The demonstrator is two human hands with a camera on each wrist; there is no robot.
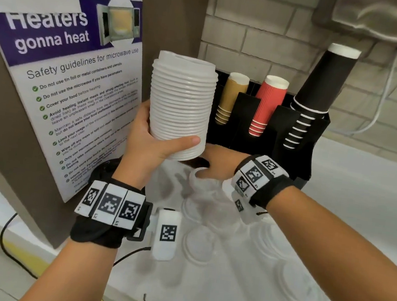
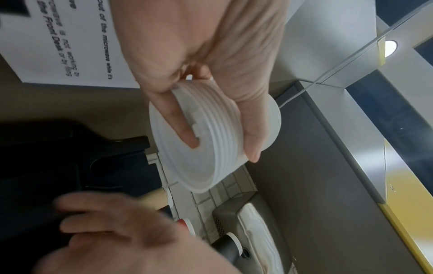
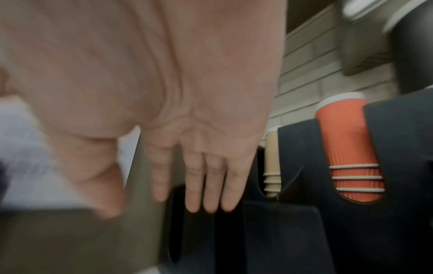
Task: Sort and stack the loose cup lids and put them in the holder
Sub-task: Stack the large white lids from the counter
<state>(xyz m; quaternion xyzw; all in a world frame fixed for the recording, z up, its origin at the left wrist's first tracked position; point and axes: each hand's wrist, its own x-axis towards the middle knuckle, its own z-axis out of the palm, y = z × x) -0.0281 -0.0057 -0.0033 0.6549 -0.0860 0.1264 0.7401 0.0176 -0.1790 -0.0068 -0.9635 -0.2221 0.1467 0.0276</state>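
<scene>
Tall white lid stack (image 1: 180, 107) held upright, left of black holder (image 1: 265, 131).

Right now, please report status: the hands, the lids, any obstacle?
Left hand grips tall lid stack, raised. Right hand open, reaching by black holder. Loose lids remain on counter.

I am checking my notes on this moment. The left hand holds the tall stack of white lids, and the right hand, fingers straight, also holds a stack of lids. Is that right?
Not quite. The left hand does hold the stack of white lids, but the right hand holds nothing: the right wrist view shows its straight fingers empty, reaching toward the black holder.
</scene>
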